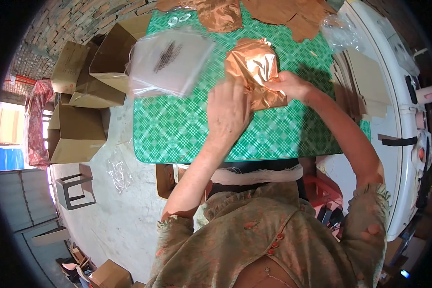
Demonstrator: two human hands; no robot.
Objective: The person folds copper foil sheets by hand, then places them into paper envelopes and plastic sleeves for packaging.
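Observation:
A folded piece of shiny copper-coloured fabric lies creased on the green checked tabletop in front of me. Over its lower left edge is my left hand, palm down, fingers stretched out flat; motion blurs the fingertips. My right hand pinches the fabric's right edge between thumb and fingers. Left of the fabric is a stack of clear plastic bags with dark printing. More copper-coloured fabric spreads along the table's far side.
Beige card sheets lie at the table's right, below crumpled clear plastic. A white machine or appliance stands beyond them. Open cardboard boxes and a small dark stool frame are on the left floor.

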